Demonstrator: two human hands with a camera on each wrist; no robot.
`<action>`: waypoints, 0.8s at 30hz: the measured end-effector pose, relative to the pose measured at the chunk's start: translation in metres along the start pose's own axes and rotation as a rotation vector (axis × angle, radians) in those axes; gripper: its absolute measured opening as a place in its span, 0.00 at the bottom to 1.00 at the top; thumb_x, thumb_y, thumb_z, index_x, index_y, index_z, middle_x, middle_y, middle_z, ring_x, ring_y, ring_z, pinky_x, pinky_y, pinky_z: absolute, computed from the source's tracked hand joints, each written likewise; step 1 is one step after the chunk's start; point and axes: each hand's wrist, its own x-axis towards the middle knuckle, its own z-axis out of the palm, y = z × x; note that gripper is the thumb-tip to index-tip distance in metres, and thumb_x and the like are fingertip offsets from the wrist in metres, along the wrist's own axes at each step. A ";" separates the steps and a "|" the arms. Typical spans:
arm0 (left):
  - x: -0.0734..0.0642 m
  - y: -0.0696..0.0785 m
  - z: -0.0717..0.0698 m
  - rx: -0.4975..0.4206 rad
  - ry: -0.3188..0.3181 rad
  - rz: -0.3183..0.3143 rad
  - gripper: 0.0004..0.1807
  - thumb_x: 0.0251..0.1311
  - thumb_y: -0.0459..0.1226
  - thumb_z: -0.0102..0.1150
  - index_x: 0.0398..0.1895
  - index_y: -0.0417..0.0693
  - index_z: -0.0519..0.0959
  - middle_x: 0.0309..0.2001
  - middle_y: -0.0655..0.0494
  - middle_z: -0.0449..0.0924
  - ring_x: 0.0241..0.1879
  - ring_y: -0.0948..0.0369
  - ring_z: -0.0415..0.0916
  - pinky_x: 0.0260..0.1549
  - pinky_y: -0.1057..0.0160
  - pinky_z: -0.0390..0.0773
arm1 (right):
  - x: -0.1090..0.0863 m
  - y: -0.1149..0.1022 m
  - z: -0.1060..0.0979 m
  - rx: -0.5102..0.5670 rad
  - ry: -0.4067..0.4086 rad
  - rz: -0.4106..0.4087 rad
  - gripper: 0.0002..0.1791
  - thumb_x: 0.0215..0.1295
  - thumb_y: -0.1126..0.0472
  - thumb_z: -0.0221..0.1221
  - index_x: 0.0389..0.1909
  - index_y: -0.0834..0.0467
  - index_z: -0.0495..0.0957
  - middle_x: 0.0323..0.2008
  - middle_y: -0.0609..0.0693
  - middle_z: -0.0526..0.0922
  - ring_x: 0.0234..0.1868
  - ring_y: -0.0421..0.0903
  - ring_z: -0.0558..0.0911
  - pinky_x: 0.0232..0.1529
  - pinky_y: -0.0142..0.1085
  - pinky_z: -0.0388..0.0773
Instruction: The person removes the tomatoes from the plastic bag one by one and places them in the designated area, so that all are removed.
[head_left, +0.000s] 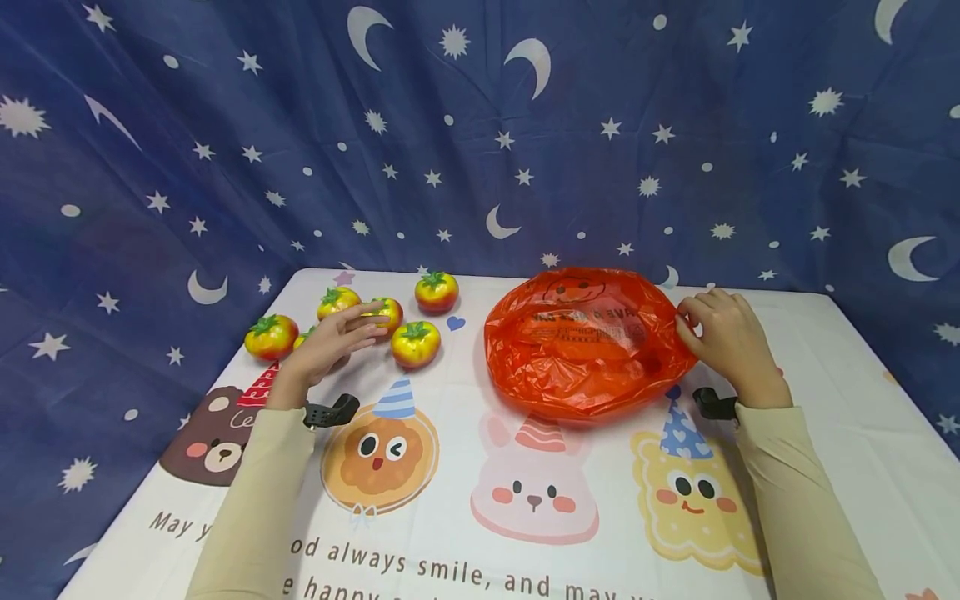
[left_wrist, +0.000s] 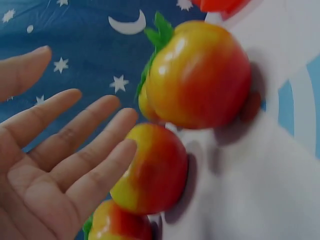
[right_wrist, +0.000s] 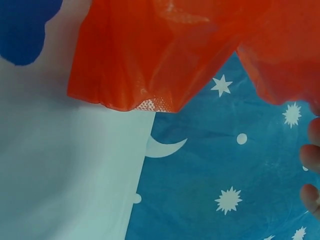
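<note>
Several glossy red-and-yellow tomatoes with green leafy tops lie at the table's back left, among them a front one [head_left: 415,344], a rear one [head_left: 437,293] and a far-left one [head_left: 272,337]. My left hand [head_left: 333,342] hovers over the group with fingers extended and spread, partly hiding some. In the left wrist view its palm faces a tomato [left_wrist: 155,172] and holds nothing. Right of them, a red plastic bag [head_left: 577,350] sits puffed out, its mouth wide. My right hand [head_left: 727,337] pinches the bag's right edge; in the right wrist view only fingertips [right_wrist: 311,160] show.
A white tablecloth [head_left: 450,492] with printed cartoon faces and lettering covers the table. Behind and at the sides hangs a dark blue cloth [head_left: 480,150] with moons and stars. Each wrist wears a black camera mount, such as the left one [head_left: 330,412].
</note>
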 end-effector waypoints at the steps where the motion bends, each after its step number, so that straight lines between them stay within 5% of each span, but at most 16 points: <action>1: 0.001 0.002 0.002 0.017 0.018 0.014 0.31 0.67 0.40 0.50 0.71 0.42 0.57 0.65 0.38 0.66 0.55 0.66 0.75 0.54 0.73 0.73 | 0.000 0.000 0.000 -0.001 -0.001 0.001 0.05 0.47 0.69 0.65 0.25 0.64 0.79 0.20 0.57 0.79 0.27 0.53 0.73 0.35 0.49 0.75; 8: 0.007 0.016 0.018 0.066 0.107 0.036 0.28 0.68 0.41 0.49 0.69 0.48 0.61 0.64 0.41 0.68 0.65 0.48 0.64 0.69 0.48 0.58 | 0.000 0.000 -0.001 -0.002 0.005 0.000 0.05 0.47 0.69 0.65 0.25 0.64 0.79 0.20 0.57 0.79 0.27 0.53 0.73 0.34 0.49 0.75; 14: 0.013 0.023 0.030 0.040 0.149 0.055 0.26 0.68 0.38 0.49 0.68 0.47 0.62 0.63 0.40 0.69 0.63 0.47 0.68 0.65 0.52 0.64 | 0.001 0.000 -0.001 -0.006 0.010 0.001 0.04 0.47 0.69 0.65 0.25 0.64 0.79 0.20 0.57 0.79 0.27 0.53 0.73 0.34 0.49 0.75; 24: 0.022 0.027 0.056 0.121 0.229 0.150 0.23 0.67 0.33 0.49 0.64 0.38 0.66 0.64 0.40 0.68 0.62 0.46 0.68 0.64 0.50 0.66 | -0.001 0.000 -0.005 -0.028 0.022 0.025 0.05 0.48 0.68 0.64 0.26 0.65 0.79 0.20 0.58 0.79 0.28 0.55 0.75 0.36 0.52 0.76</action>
